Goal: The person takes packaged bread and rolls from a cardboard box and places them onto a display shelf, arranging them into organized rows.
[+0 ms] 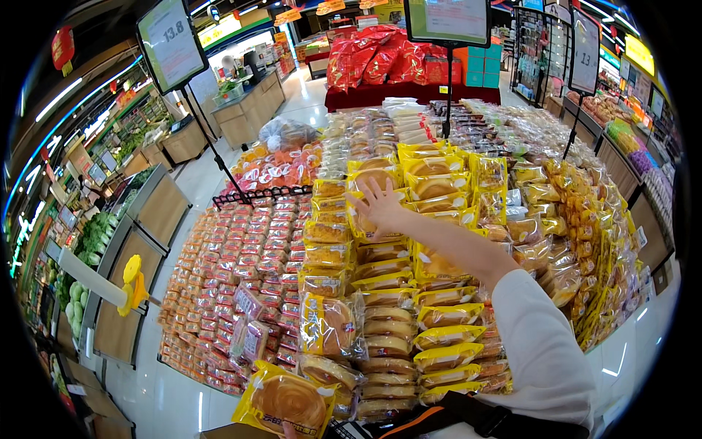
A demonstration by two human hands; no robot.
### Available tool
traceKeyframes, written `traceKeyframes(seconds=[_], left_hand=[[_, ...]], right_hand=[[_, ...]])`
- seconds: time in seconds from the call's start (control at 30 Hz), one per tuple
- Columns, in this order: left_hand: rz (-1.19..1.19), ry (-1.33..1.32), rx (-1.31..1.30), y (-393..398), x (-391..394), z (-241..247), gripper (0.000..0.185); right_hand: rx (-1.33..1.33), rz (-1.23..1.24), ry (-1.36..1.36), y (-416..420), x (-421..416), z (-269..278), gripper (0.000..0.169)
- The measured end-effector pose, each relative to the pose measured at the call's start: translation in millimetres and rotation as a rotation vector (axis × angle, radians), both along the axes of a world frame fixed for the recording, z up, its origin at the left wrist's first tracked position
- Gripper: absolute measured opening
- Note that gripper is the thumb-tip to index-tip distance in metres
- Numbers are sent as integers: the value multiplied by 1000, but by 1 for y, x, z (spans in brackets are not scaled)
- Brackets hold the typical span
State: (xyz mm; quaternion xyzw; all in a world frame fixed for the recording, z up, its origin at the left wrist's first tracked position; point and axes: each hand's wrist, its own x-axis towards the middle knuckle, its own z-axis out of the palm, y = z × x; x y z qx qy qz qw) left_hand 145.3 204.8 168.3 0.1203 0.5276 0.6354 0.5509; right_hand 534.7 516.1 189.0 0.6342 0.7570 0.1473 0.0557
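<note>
With its fingers spread, my right hand (378, 206) reaches over the stacked rows of yellow-wrapped round breads (433, 186) and lies on or just above one pack. My left hand (289, 430) shows only as a fingertip at the bottom edge, against a yellow-edged pack of round bread (288, 403) that it holds up near my body. A clear-and-yellow bread pack (327, 325) lies on the pile in front of it. Beside this are rows of small red-labelled wrapped cakes (236, 274).
Price sign stands rise from the display at left (173, 46), centre (448, 22) and right (584, 55). Red bags (378, 57) are heaped behind. Vegetable shelves (131, 219) and a wooden counter (249, 101) stand at the left, and produce bins (625, 148) at the right.
</note>
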Motion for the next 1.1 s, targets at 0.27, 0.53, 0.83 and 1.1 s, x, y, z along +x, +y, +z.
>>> traceKeyframes(seconds=[0.27, 0.53, 0.83, 1.1], left_hand=[[22, 85, 1, -11, -6, -4, 65], [165, -58, -32, -17, 1, 6, 52], [-330, -151, 176, 19, 38, -18, 47], [-517, -361, 314, 22, 76, -8, 52]], right_hand=[[-77, -234, -217, 25, 1, -12, 124], [-146, -148, -63, -5, -2, 24, 124], [-508, 395, 1227, -145, -94, 37, 65], [-531, 328, 1357, -211, -110, 35, 76]])
